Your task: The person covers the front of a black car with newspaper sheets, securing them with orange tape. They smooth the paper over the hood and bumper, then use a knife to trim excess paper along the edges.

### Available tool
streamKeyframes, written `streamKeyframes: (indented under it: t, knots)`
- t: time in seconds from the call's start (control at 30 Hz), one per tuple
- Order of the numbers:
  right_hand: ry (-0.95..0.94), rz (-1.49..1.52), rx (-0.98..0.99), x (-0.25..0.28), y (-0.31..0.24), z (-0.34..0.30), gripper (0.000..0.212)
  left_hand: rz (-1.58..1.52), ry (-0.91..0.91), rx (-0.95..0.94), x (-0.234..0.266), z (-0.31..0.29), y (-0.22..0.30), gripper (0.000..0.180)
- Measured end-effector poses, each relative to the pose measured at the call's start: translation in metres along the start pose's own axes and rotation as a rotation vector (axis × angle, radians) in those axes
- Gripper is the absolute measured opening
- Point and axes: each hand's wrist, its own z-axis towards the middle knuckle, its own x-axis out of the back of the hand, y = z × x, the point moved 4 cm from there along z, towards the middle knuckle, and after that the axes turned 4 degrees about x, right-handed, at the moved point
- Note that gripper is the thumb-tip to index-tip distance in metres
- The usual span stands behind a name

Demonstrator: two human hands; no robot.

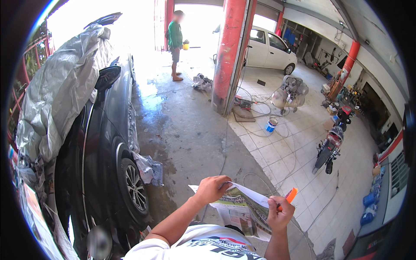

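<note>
A sheet of newspaper (249, 207), with coloured pictures and a white strip along its top edge, hangs in front of my white shirt. My left hand (213, 189) pinches its upper edge near the left end. At the right end, my right hand (280, 212) is closed on the same edge. An orange tool (292, 195) also sticks up out of my right hand; most of it is hidden by the fingers, so its exact kind cannot be told. The paper sags between the two hands, its lower part folded over.
On the left stands a dark car (104, 130), partly under a silver cover (65, 91). A person (175, 37) in green stands beyond it. A red pillar (227, 56), an air compressor (289, 93), a paint can (271, 125), hoses and a motorcycle (331, 145) occupy the right side.
</note>
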Motion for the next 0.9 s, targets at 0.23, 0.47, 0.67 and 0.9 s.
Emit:
streamKeyframes:
  t: [0.23,0.47,0.67,0.9]
  knots:
    - [-0.05,0.015,-0.012,-0.008,0.003,-0.002,0.011,-0.046,-0.001,-0.035,-0.003,0.001,0.006,0.02]
    - [-0.123,0.098,-0.005,-0.028,0.002,0.002,0.011,-0.022,0.021,0.038,0.006,0.0,-0.004,0.017]
    - [-0.351,0.262,0.057,-0.088,-0.013,-0.004,0.013,0.001,0.035,0.12,0.035,0.001,-0.031,0.014]
    - [-0.768,0.791,0.081,-0.225,-0.046,0.006,0.017,0.03,0.182,0.038,0.132,0.023,-0.102,0.023]
